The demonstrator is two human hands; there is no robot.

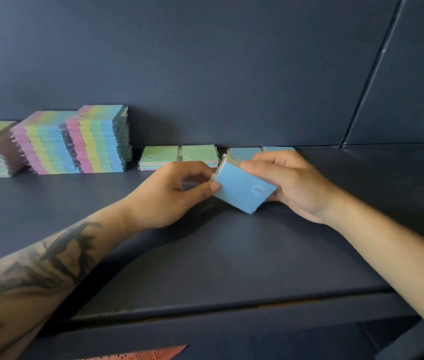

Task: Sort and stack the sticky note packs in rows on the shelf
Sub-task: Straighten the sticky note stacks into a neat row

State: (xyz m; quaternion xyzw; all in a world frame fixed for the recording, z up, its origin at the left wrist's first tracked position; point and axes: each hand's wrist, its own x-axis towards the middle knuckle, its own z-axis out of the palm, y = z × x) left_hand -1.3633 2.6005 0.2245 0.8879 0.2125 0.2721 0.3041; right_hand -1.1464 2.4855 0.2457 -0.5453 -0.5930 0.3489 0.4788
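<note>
A blue-topped sticky note pack [243,188] is tilted above the dark shelf [218,255]. At the back lie two green-topped packs [179,155] and two blue ones [247,152]. Tall striped stacks [75,141] stand left.

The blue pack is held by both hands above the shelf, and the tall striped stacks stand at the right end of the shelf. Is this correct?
Not quite. The head view shows the blue pack held by the left hand and the right hand above the shelf, but the tall striped stacks stand at the left end, not the right.
</note>
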